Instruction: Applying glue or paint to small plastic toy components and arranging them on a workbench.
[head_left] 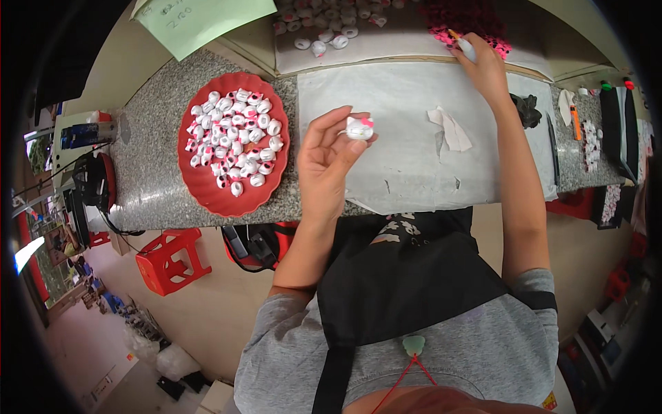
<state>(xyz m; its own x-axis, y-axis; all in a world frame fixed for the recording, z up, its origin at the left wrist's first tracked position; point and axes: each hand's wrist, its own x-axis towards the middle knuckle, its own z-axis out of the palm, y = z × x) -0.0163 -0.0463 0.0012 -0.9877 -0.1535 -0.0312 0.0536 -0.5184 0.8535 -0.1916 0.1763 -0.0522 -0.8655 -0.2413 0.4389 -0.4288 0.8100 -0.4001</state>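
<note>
Raised over the paper-covered worktop, my left hand [323, 162] pinches a small white cat-head piece [359, 129] with a pink bow between thumb and fingers. My right hand [489, 74] reaches to the far right. In its fingers is a small white bottle [467, 50] with an orange-yellow pointed tip, directed at a heap of small bright pink pieces [493, 21]. Whether the tip touches them I cannot tell. On the left, a red scalloped plate [231, 205] holds several white cat heads [238, 141] with pink parts.
White pieces [327, 19] lie on the raised shelf at the back. Crumpled tissue [454, 132] rests on the white paper [400, 179], and a dark crumpled cloth [527, 110] sits by my right forearm. A green note [200, 21] hangs at upper left; a red stool [172, 262] stands below.
</note>
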